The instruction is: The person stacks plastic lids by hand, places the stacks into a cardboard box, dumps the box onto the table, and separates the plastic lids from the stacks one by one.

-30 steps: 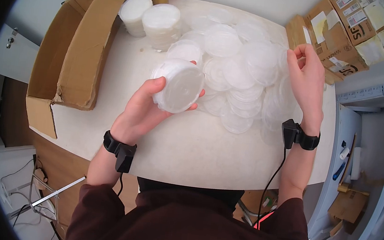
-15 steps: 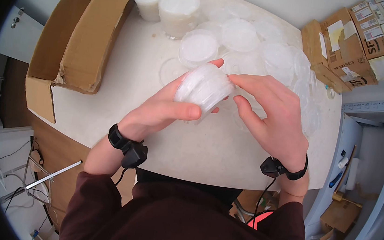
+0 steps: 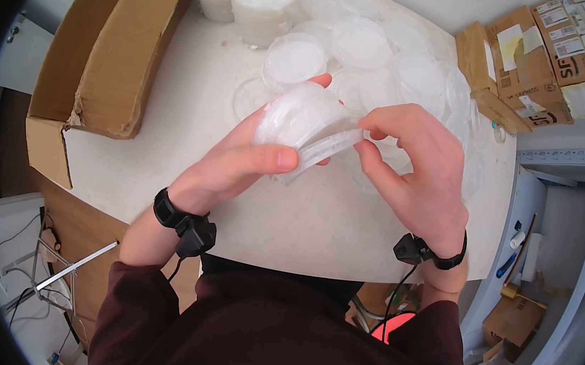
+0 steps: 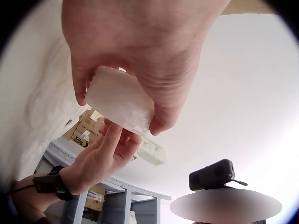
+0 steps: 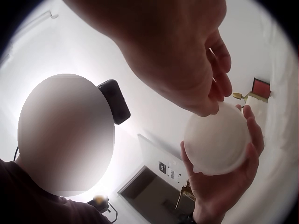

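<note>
My left hand (image 3: 227,161) grips a stack of round translucent plastic lids (image 3: 298,115) above the table, thumb on the near side and fingers round the far side. At the stack's right edge, my right hand (image 3: 422,171) pinches the rim of the end lids (image 3: 333,144) between thumb and forefinger. A wedge-shaped gap parts these lids from the rest of the stack. The left wrist view shows the stack (image 4: 120,100) edge-on between thumb and fingers. In the right wrist view the end lid (image 5: 217,140) faces the camera, with right fingertips at its upper rim.
Loose translucent lids (image 3: 361,41) spread over the back and right of the white table (image 3: 272,241). Two tall lid stacks (image 3: 263,1) stand at the back left. An open cardboard box (image 3: 124,51) lies along the left side; taped shipping boxes (image 3: 525,71) stand at the back right.
My right hand came in from the table's right side to the lid stack and now pinches the end lids, tilting them away. My left hand turned the stack from face-up to edge-on.
</note>
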`<action>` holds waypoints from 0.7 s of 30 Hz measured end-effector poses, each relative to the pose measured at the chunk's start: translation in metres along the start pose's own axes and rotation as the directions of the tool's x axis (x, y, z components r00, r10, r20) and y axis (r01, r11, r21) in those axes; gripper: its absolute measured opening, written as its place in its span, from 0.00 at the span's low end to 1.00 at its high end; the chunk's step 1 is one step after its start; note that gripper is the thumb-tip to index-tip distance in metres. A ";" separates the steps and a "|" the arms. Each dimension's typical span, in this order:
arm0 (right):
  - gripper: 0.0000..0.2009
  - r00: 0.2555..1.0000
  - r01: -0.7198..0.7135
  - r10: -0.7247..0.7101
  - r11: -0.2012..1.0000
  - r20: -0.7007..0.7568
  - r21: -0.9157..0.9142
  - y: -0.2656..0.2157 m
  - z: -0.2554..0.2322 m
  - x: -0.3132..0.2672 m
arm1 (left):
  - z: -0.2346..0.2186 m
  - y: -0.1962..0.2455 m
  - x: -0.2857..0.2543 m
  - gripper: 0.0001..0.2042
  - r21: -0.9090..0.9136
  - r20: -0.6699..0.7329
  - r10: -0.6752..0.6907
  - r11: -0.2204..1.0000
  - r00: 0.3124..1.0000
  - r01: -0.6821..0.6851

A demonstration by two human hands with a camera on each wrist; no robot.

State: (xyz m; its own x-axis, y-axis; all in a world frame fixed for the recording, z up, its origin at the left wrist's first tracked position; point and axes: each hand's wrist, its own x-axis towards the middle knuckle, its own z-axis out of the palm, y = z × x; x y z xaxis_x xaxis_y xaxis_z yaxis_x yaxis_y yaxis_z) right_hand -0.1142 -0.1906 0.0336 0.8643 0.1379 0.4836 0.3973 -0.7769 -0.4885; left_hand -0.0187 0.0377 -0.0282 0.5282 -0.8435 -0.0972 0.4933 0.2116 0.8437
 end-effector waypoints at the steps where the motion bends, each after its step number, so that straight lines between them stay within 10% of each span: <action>1: 0.13 1.000 -0.002 0.002 1.000 0.001 0.001 0.001 0.001 -0.001 | 0.001 0.000 0.000 0.66 -0.004 -0.005 0.003 1.000 1.000 -0.003; 21: 0.13 0.994 0.106 -0.106 0.994 -0.013 0.003 0.008 -0.002 -0.001 | 0.000 -0.007 0.002 0.57 -0.056 -0.121 -0.011 0.998 0.993 0.004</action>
State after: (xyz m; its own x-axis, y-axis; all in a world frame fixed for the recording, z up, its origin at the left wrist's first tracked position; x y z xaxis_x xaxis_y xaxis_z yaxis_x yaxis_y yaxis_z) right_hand -0.1124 -0.1976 0.0306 0.8132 0.2116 0.5422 0.4878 -0.7560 -0.4365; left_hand -0.0212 0.0350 -0.0341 0.6023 -0.7801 -0.1692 0.5336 0.2358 0.8122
